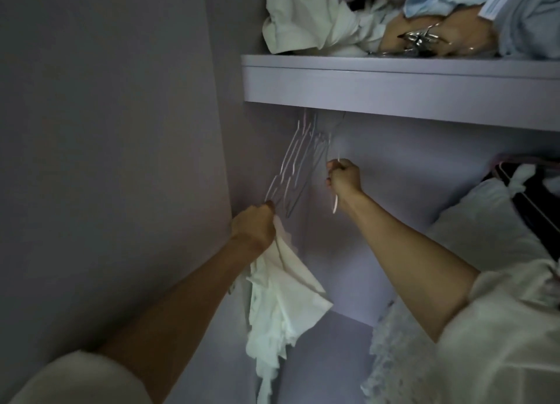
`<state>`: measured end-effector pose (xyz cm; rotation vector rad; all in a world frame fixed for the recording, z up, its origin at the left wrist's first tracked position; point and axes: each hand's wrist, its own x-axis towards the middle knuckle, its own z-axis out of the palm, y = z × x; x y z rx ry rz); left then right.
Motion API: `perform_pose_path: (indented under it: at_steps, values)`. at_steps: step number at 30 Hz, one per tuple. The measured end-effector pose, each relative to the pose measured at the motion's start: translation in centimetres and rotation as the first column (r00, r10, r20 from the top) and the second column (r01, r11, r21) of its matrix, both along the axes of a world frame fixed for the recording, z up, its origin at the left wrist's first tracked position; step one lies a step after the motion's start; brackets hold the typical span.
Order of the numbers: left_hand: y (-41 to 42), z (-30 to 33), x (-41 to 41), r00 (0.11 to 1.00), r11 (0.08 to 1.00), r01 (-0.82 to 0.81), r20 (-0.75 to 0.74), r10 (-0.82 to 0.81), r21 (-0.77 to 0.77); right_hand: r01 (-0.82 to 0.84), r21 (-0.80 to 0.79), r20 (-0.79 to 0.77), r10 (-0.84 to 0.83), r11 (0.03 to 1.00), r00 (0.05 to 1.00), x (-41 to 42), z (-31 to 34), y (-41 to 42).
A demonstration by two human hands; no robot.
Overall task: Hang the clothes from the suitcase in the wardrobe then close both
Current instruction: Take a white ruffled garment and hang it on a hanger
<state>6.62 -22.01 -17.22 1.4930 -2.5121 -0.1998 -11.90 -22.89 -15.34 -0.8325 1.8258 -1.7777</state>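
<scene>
Sleeves low in frame, both arms reaching up into wardrobe (394, 79). Left hand (253, 226) clenched on white garment (281, 300), hanging straight down. Right hand (344, 176) fisted round one hanger (335, 203), pulled right of the bunched hangers (291, 167), garment lower-left.

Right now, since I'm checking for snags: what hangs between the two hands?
In the head view, a bunch of empty wire hangers hangs between the left hand, clutching a white garment, and the right hand, gripping one hanger.
</scene>
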Motion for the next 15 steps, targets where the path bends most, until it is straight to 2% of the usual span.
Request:
perform_pose_path:
  at_steps: [2, 3, 5, 9, 12, 14, 15]
  values:
    - [0.3, 0.0, -0.3, 0.944, 0.958, -0.024, -0.309, 0.116, 0.285, 0.010, -0.034, -0.044, -0.012, 0.999, 0.999, -0.6, -0.2, 1.8]
    - [0.5, 0.0, -0.3, 0.899, 0.927, -0.011, -0.402, 0.174, 0.375, 0.005, -0.039, -0.056, -0.007, 0.999, 0.998, -0.7, -0.8, 2.5]
    - [1.6, 0.0, -0.5, 0.833, 0.884, 0.011, -0.493, 0.250, 0.467, 0.000, -0.034, -0.107, -0.004, 0.999, 0.994, -0.9, -2.4, 5.0]
    - [3.9, -0.4, -0.7, 0.813, 0.877, 0.000, -0.511, 0.280, 0.481, 0.029, -0.045, -0.271, -0.040, 0.999, 0.962, -1.7, -6.5, 9.9]
    - [5.8, -0.6, -1.3, 0.851, 0.840, 0.015, -0.449, 0.274, 0.543, 0.095, -0.109, -0.373, -0.129, 0.990, 0.919, -0.6, -9.2, 15.1]
    - [6.8, -0.9, -1.5, 0.861, 0.801, 0.035, -0.425, 0.280, 0.597, 0.108, -0.099, -0.340, -0.136, 0.989, 0.931, 0.3, -10.6, 18.0]
    - [7.3, -1.1, -1.6, 0.856, 0.786, 0.057, -0.436, 0.279, 0.616, 0.099, -0.064, -0.244, -0.112, 0.993, 0.963, 0.6, -10.9, 19.1]
